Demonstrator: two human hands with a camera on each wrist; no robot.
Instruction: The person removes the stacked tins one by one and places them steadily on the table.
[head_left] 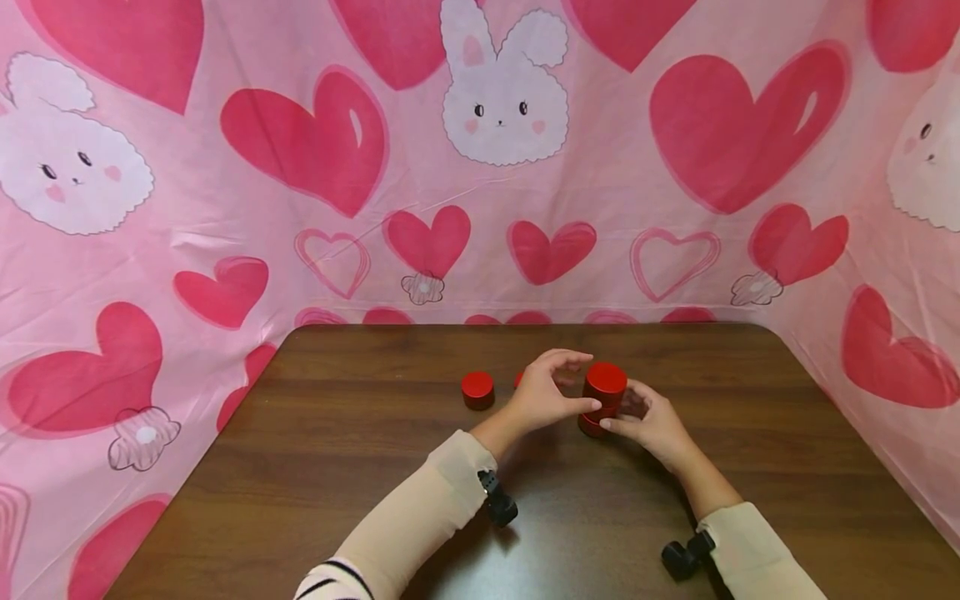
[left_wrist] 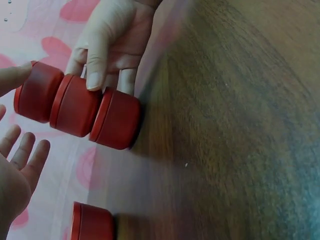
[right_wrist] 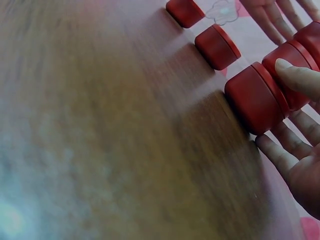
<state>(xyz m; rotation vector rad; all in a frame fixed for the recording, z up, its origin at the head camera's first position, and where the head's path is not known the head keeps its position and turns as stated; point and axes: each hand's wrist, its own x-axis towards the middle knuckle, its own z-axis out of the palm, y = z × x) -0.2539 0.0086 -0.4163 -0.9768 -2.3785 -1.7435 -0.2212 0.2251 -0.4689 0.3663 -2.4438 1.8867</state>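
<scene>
Three red round lidded tins stand stacked upright on the table: a top tin (head_left: 606, 380), a middle tin (left_wrist: 76, 106) and a bottom tin (left_wrist: 118, 120). My right hand (head_left: 658, 427) grips the stack around the middle tin, its thumb on the near side and fingers behind. At the upper left, my left hand (head_left: 543, 390) has its thumb tip at the top tin, while its fingers stand apart from the tin, loosely extended. In the left wrist view the left fingers (left_wrist: 31, 160) hold nothing.
A single red tin (head_left: 477, 390) stands on the brown wooden table (head_left: 360, 467), left of the hands. Another red tin (right_wrist: 217, 47) is mostly hidden behind the left hand in the head view. A pink cloth (head_left: 495, 192) with hearts and rabbits surrounds the table's far side and flanks.
</scene>
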